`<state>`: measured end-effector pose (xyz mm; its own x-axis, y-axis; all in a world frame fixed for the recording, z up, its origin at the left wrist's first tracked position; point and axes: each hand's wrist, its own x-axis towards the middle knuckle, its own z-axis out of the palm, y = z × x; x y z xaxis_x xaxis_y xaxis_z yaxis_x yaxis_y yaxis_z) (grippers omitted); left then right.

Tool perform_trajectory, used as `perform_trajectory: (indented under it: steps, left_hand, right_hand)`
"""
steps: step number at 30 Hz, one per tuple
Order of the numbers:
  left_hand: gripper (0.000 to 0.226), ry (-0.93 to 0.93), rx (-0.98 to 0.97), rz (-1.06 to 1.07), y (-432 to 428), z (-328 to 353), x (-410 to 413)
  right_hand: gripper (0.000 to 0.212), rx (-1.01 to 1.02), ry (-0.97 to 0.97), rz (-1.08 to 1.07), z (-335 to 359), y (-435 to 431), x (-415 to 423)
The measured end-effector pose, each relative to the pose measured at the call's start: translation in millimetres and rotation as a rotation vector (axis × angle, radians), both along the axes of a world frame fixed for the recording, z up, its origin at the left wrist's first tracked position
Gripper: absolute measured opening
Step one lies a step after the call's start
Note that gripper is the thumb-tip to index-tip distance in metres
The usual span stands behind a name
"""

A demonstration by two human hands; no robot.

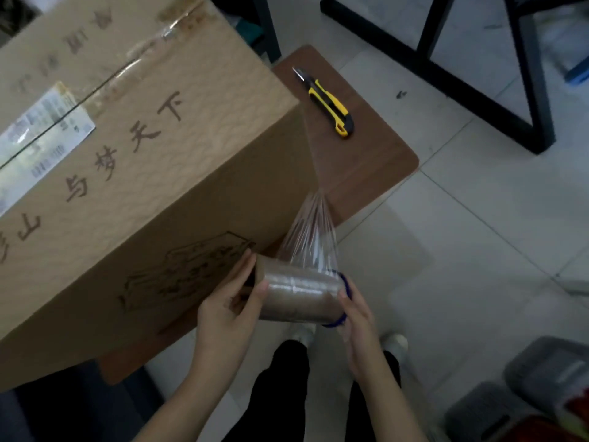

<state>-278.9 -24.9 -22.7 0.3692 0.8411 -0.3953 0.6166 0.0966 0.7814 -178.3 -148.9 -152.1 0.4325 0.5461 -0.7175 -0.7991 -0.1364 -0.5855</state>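
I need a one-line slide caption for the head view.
Left hand and right hand hold a stretch-film roll, film stretched to a cardboard box; utility knife nearby.

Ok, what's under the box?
The box stands on a brown board, which juts out past it and carries a knife. Whatever lies between box and board is covered.

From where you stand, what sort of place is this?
Probably a packing or storage area: a large labelled cardboard box, a stretch film roll partly unrolled, and a utility knife on a brown table.
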Motion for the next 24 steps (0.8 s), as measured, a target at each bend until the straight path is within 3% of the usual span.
perform_trajectory:
  steps: [2, 4, 8, 16, 24]
  left_hand:
    - [0.038, -0.017, -0.017, -0.091, 6.8, 2.0, -13.8]
    - [0.042, -0.01, -0.018, -0.169, 14.8, 3.9, -25.2]
    - [0.054, -0.028, -0.061, -0.251, 28.7, 4.3, -46.5]
    - [0.07, 0.026, -0.145, -0.332, 31.6, -0.1, -92.1]
    - [0.063, -0.042, -0.171, -0.346, 31.9, -1.0, -146.1]
  right_hand:
    - [0.047, 0.0, -0.009, -0.074, 4.1, -2.1, -17.6]
    - [0.07, -0.01, -0.041, -0.14, 12.2, -3.1, -31.8]
    - [0.04, -0.016, -0.104, -0.207, 19.8, -6.4, -62.0]
    - [0.058, 0.032, -0.187, -0.317, 23.5, -8.8, -117.0]
    - [0.062, 0.047, -0.225, -0.381, 26.1, -13.9, -171.0]
